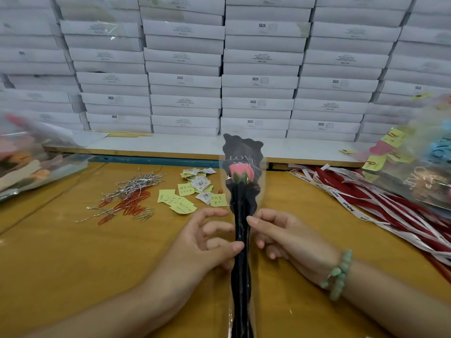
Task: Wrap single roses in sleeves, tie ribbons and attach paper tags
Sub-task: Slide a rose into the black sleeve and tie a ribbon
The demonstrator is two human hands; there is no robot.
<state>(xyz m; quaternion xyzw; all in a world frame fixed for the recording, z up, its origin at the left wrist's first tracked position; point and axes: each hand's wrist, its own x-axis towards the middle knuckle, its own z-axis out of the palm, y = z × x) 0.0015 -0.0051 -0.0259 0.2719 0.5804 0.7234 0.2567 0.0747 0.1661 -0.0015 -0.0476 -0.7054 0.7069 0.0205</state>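
Over the middle of the wooden table (61, 252), a pink rose (241, 172) stands upright inside a black and clear sleeve (244, 145), held off the surface. Left hand (210, 240) pinches the narrow lower part of the sleeve, thumb pressed on it, fingers curled. Right hand (280, 235) grips the same part from the other side, thumb tip on the sleeve; a green bead bracelet (339, 272) sits on that wrist. Behind the left hand lie yellow tags (185, 198), silver twist ties (136, 184) and red paper clips (129, 206). Red and white ribbons (366, 198) lie far right. Stacked white boxes (185, 79) fill the back.
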